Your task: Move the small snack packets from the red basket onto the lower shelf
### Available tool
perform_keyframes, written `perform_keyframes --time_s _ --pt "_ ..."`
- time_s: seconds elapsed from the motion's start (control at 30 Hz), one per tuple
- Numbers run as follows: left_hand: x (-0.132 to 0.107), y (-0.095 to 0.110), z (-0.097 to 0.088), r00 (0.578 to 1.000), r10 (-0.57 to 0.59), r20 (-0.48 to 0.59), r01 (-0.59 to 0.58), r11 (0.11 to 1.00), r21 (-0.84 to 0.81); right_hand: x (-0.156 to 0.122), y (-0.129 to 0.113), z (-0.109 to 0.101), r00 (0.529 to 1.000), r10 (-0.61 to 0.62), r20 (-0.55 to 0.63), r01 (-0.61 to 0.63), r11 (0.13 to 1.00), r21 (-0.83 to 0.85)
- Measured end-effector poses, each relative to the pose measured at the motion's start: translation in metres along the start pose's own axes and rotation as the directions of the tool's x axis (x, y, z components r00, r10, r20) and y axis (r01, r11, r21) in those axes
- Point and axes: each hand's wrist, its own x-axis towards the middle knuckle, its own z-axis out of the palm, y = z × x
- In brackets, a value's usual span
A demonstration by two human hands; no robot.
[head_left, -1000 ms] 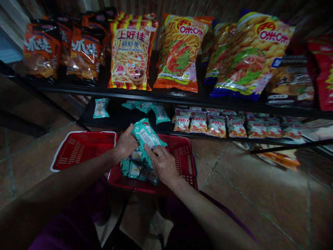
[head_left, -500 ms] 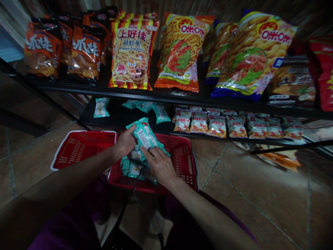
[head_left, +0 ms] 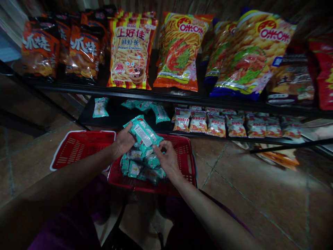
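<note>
My left hand [head_left: 124, 142] is closed on a stack of small teal snack packets [head_left: 144, 133], held over a red basket [head_left: 185, 166] on the floor. My right hand [head_left: 168, 160] pinches the right end of the same stack from below. More teal packets [head_left: 142, 168] lie in the basket under my hands. A few teal packets [head_left: 145, 107] lie on the low black shelf [head_left: 117, 118] just beyond.
A second red basket [head_left: 78, 149] sits to the left. Small red-and-white packets [head_left: 199, 123] line the low shelf to the right. Big snack bags [head_left: 179, 48] stand on the upper shelf. Tiled floor [head_left: 260, 194] spreads to the right.
My right hand has slid from on top of the packets in the basket to the right end of the held stack. The stack has lifted slightly. The left hand has barely moved.
</note>
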Motion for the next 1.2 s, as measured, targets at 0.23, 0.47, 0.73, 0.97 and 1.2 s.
perform_keyframes --time_s 0.23,0.47,0.73,0.97,1.2 --pt "-0.001 -0.004 0.002 1.0 0.01 -0.023 -0.01 1.0 -0.008 0.0 -0.01 0.002 0.913 0.32 0.255 -0.405 0.789 0.462" --pt "-0.001 -0.003 -0.001 1.0 -0.002 -0.031 0.0 0.998 -0.065 -0.001 -0.01 0.004 0.917 0.308 0.254 -0.396 0.785 0.476" --pt "-0.002 0.009 -0.005 0.999 0.025 -0.03 -0.026 0.999 -0.037 -0.001 -0.003 0.004 0.933 0.287 0.218 -0.346 0.882 0.321" --pt "-0.002 0.012 -0.008 1.0 0.024 -0.021 -0.024 0.999 -0.026 -0.002 -0.004 0.002 0.94 0.272 0.206 -0.335 0.854 0.398" --pt "0.0 0.012 -0.015 0.999 0.046 0.012 -0.046 0.999 -0.014 0.001 -0.003 0.001 0.948 0.285 0.141 -0.318 0.834 0.451"
